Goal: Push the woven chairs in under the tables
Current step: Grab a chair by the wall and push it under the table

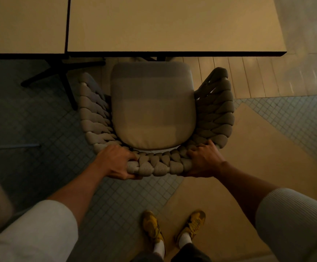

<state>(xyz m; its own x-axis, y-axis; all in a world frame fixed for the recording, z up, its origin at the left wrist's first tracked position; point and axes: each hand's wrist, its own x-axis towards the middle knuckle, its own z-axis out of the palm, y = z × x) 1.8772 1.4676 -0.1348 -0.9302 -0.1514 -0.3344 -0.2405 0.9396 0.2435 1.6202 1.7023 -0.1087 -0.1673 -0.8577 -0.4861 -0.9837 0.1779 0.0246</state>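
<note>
Woven chair (213, 118): stands on the floor facing the worktop, its curved back of thick braided cord toward the person; the front edge of the seat lies just at the near edge of the worktop, with most of the seat out in the open.
Seat cushion (153, 106): pale, smooth, rounded at the corners, set inside the braided surround.
Left hand (116, 163): closed over the top rim of the chair back on its left part, fingers curled inward over the braid, thumb underneath at the outside.
Right hand (204, 160): gripping the same rim on its right part, fingers wrapped over the cord.
Sleeves (40, 229): light, pushed up to the forearms on both arms.
Worktop (172, 25): pale top with a dark edge, straight ahead of the chair.
Second worktop (21, 23): butted against the first on the left, a thin dark seam between them; its dark splayed base (59, 76) shows beneath.
Floor (116, 195): small square grey-blue tiles, with pale plank flooring to the right and patches of warm light.
Shoes (153, 225): yellow, with white socks, planted behind the chair.
</note>
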